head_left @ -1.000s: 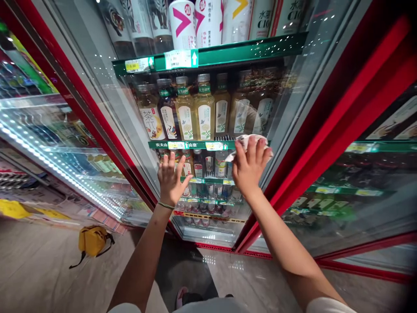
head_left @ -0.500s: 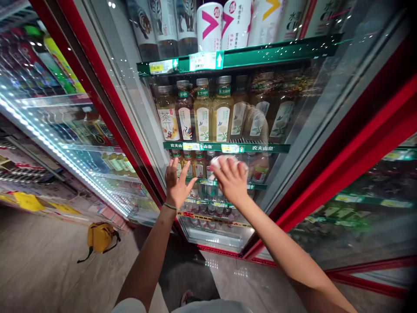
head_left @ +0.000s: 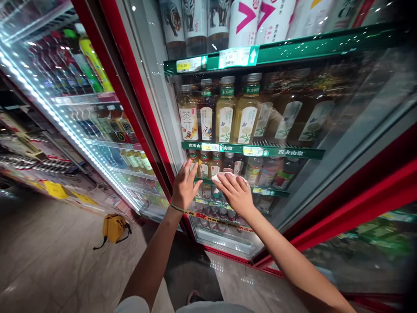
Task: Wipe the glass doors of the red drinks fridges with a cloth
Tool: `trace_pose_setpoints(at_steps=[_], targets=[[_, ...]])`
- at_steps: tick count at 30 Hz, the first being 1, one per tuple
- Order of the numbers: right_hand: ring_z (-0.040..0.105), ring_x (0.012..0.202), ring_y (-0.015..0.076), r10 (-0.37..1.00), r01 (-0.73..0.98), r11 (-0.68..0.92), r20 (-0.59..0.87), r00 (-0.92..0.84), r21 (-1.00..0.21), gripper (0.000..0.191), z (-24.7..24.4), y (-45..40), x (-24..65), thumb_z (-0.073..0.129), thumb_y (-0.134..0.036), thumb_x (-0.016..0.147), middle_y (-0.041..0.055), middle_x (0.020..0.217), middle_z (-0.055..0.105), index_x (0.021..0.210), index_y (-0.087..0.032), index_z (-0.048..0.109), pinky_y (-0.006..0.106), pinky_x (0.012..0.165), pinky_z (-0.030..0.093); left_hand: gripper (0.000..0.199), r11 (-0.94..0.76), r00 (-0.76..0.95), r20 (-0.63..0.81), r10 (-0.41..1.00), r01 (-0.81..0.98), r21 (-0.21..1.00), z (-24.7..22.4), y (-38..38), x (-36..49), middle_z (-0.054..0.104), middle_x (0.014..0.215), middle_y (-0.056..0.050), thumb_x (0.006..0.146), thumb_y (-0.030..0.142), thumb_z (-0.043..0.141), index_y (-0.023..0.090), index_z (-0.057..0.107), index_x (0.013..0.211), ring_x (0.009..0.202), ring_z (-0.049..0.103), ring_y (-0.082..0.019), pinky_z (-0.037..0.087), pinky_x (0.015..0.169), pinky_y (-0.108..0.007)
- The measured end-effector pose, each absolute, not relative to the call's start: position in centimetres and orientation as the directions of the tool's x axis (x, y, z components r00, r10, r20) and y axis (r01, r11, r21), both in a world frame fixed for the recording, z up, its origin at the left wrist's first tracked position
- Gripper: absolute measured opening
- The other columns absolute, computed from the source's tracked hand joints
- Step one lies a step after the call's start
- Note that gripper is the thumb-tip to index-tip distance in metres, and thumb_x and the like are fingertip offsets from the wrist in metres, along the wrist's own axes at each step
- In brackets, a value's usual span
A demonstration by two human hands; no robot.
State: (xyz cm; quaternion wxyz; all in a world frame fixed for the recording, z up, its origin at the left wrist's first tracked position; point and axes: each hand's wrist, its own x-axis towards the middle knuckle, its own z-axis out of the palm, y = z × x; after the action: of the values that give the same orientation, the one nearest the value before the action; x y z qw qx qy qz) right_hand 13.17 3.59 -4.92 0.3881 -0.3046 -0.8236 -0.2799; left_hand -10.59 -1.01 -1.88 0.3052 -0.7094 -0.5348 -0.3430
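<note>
"What's around us?"
"Bottles [head_left: 224, 115] behind the glass door [head_left: 368, 87] we face; a yellow backpack [head_left: 114, 228] on the floor [head_left: 65, 269] to our left."
"And our hands?"
"Our right hand [head_left: 237, 194] holds a white cloth [head_left: 216, 177] to the door, fingers nearly straight over it. Our left hand [head_left: 184, 188], loosely spread, holds nothing; whether it touches the glass, we can't tell."
"What's hard to see?"
"Our fingers cover much of the cloth, the top bottles [head_left: 243, 24] are cut off, and reflections veil those at right."
"And underfoot?"
"Shiny grey, darkened by a shadow [head_left: 192, 274]."
</note>
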Motion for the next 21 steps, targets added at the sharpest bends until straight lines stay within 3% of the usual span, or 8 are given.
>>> trace_pose_setpoints(at_steps=[6,12,14,17,21], targets=[[0.021,0.16,0.0238,0.298,0.793,0.604,0.9,-0.317,0.08,0.07,-1.7,4.4,9.8,0.052,-0.024,0.101,-0.0002,0.167,0.034,0.164,-0.035,0.025,0.052,0.133,0.006,0.07,-0.243,0.132,0.836,0.533,0.97,0.002,-2.0,-1.2,-12.5,0.047,0.154,-0.016,0.097,0.029,0.063,0.028,0.033,0.161,0.147,0.044,-0.032,0.041,0.122,-0.052],[0.024,0.158,0.0106,0.203,0.599,0.753,0.768,-0.607,0.274,0.075,-3.1,4.0,5.8,0.042,-0.005,0.098,-0.0065,0.166,0.034,0.166,-0.031,0.02,0.033,0.134,0.006,0.068,-0.205,0.093,0.846,0.525,0.979,0.02,-2.2,-2.6,-15.0,0.05,0.147,-0.018,0.099,0.024,0.058,0.023,0.031,0.161,0.143,0.048,-0.03,0.046,0.118,-0.05],[0.018,0.159,0.0115,0.212,0.612,0.753,0.79,-0.575,0.243,0.074,-1.5,4.2,4.8,0.041,-0.007,0.1,-0.0065,0.168,0.029,0.166,-0.031,0.019,0.035,0.135,0.003,0.068,-0.186,0.078,0.859,0.506,0.982,0.021,-2.2,-2.9,-15.8,0.051,0.145,-0.018,0.099,0.022,0.059,0.023,0.031,0.161,0.142,0.049,-0.03,0.047,0.117,-0.049],[0.012,0.161,0.0159,0.241,0.625,0.76,0.818,-0.522,0.175,0.072,1.3,4.8,2.3,0.04,-0.011,0.103,-0.0041,0.171,0.02,0.167,-0.03,0.013,0.04,0.135,0.008,0.067,-0.152,0.028,0.87,0.493,0.987,0.054,-2.5,-3.3,-16.4,0.051,0.144,-0.018,0.098,0.02,0.059,0.023,0.033,0.16,0.14,0.05,-0.03,0.048,0.116,-0.049],[0.02,0.159,0.0159,0.168,0.482,0.841,0.728,-0.664,0.246,0.076,-1.7,4.9,-0.4,0.037,-0.008,0.102,-0.0023,0.171,0.023,0.167,-0.023,0.001,0.036,0.134,0.021,0.065,-0.103,-0.047,0.849,0.527,0.988,0.118,-3.3,-4.4,-17.3,0.052,0.145,-0.017,0.1,0.022,0.056,0.025,0.032,0.16,0.139,0.051,-0.029,0.048,0.116,-0.048]])
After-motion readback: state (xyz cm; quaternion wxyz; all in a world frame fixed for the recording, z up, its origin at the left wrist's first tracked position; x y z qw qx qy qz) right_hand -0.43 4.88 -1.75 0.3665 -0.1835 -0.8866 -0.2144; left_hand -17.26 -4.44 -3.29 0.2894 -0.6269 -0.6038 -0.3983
